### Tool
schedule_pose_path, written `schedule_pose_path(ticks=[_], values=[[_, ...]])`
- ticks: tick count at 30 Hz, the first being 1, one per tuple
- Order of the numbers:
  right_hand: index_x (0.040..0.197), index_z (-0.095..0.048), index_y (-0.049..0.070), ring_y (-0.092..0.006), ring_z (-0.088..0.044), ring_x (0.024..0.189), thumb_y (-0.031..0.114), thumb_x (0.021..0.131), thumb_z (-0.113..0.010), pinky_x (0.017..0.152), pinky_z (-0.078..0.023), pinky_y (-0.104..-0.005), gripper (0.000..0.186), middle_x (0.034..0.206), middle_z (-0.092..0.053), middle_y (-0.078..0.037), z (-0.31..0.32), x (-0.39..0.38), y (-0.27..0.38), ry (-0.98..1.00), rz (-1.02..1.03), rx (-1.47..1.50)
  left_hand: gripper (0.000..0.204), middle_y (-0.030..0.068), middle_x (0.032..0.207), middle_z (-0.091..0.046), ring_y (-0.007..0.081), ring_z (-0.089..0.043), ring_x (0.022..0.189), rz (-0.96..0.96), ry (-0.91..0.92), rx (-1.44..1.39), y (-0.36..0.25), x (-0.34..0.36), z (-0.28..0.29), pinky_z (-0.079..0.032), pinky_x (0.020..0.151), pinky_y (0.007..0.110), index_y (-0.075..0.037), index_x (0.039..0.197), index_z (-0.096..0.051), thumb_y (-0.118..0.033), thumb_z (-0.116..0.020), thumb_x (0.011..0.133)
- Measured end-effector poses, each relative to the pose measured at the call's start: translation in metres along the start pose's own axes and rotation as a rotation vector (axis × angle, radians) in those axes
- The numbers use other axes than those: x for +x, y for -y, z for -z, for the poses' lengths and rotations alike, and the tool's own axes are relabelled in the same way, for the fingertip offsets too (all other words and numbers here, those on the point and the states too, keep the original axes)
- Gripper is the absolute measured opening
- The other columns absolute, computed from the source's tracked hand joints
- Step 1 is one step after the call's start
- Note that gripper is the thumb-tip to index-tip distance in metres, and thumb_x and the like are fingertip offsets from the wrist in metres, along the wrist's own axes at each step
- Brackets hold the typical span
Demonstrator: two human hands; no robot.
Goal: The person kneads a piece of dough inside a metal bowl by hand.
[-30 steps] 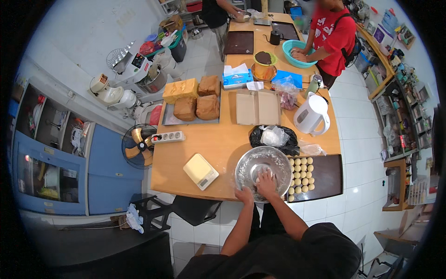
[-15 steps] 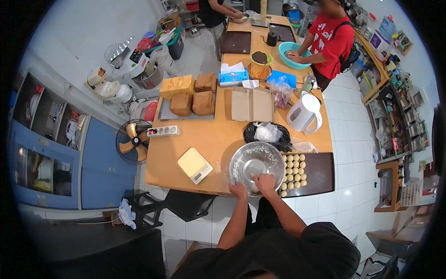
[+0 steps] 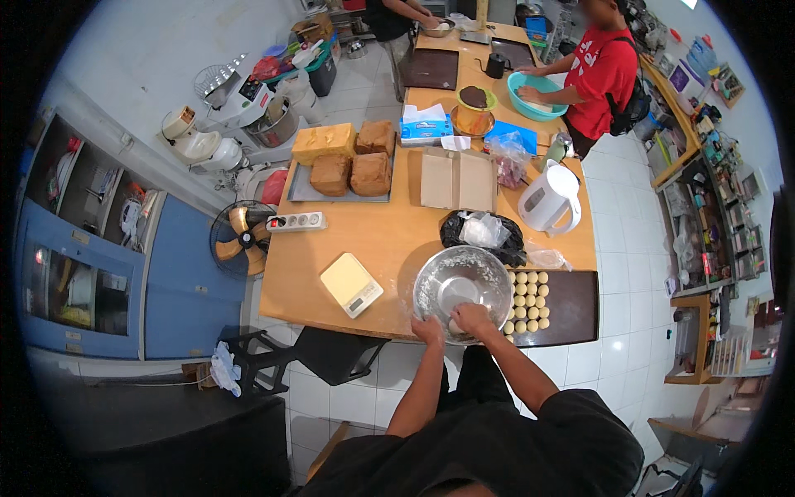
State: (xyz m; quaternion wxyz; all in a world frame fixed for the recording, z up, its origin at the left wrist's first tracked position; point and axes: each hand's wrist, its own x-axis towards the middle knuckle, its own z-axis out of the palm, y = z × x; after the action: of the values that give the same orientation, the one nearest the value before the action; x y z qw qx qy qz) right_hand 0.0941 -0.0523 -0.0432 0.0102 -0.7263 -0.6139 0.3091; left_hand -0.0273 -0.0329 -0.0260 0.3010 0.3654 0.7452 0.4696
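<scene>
A steel mixing bowl [image 3: 464, 286], its inside wall streaked with white flour, sits at the table's front edge. My left hand [image 3: 428, 330] grips its near left rim. Down inside the near part of the bowl, my right hand [image 3: 472, 319] is closed with its knuckles up. A bit of pale dough [image 3: 455, 329] shows beside its fingers; most of it is hidden by the hand. Right of the bowl, several round pale dough balls [image 3: 532, 301] sit in rows on a dark baking tray [image 3: 571, 306].
Left of the bowl lies a kitchen scale [image 3: 351, 284]. Behind are a black plastic bag [image 3: 509, 250], an open cardboard box [image 3: 458, 178], a white kettle [image 3: 551, 197], bread loaves [image 3: 330, 174] and a power strip [image 3: 296, 221]. A person in red [image 3: 598, 79] works at a turquoise basin [image 3: 538, 109].
The whole view has shifted slightly. My left hand stays at the rim, and my right hand has moved a little within the near side of the bowl.
</scene>
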Motion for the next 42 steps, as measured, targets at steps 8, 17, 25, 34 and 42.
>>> schedule_pose_path(ticks=[8,17,25,34,42], values=[[0.086,-0.067,0.01,-0.03,-0.064,0.089,0.041,0.087,-0.057,0.075,-0.049,-0.0466,0.033,0.088,-0.068,-0.009,0.006,-0.003,-0.002,-0.43,0.298,-0.136,0.039,0.0301,0.101,-0.063,0.046,-0.06,0.097,0.011,0.025,-0.096,0.01,0.0,-0.001,-0.044,0.091,0.046,0.011,0.105,-0.058,0.003,-0.052,0.068],[0.077,-0.067,0.006,-0.0372,-0.066,0.074,0.041,0.09,-0.053,0.069,-0.051,-0.0486,0.039,0.078,-0.067,-0.019,0.013,0.02,0.014,-0.203,-0.095,0.028,0.047,0.0297,0.109,-0.061,0.0435,-0.058,0.106,0.099,0.113,0.105,-0.002,0.0,-0.001,-0.043,0.095,0.043,0.012,0.115,-0.054,0.003,-0.053,0.069],[0.075,-0.066,0.006,-0.0392,-0.064,0.067,0.037,0.093,-0.048,0.064,-0.052,-0.0484,0.039,0.072,-0.066,-0.02,0.008,0.009,0.026,-0.499,-0.139,0.122,0.055,0.0313,0.116,-0.058,0.0426,-0.055,0.113,0.006,0.115,0.088,0.002,0.007,0.002,-0.04,0.101,0.042,0.013,0.123,-0.05,0.003,-0.053,0.07],[0.078,-0.062,0.005,-0.0383,-0.063,0.064,0.029,0.092,-0.049,0.063,-0.051,-0.0486,0.03,0.074,-0.066,-0.018,-0.001,0.025,0.017,-0.643,-0.111,0.146,0.045,0.0306,0.105,-0.062,0.0435,-0.06,0.101,0.005,0.164,0.115,0.015,0.011,-0.003,-0.044,0.092,0.043,0.013,0.112,-0.055,-0.001,-0.057,0.069],[0.075,-0.061,0.004,-0.0352,-0.062,0.066,0.026,0.09,-0.049,0.071,-0.049,-0.0468,0.029,0.074,-0.066,-0.016,-0.004,0.039,0.013,-0.7,-0.084,0.101,0.045,0.0341,0.11,-0.058,0.0469,-0.056,0.106,0.019,0.23,0.088,0.008,0.016,0.001,-0.042,0.096,0.044,0.014,0.114,-0.053,-0.001,-0.059,0.072]])
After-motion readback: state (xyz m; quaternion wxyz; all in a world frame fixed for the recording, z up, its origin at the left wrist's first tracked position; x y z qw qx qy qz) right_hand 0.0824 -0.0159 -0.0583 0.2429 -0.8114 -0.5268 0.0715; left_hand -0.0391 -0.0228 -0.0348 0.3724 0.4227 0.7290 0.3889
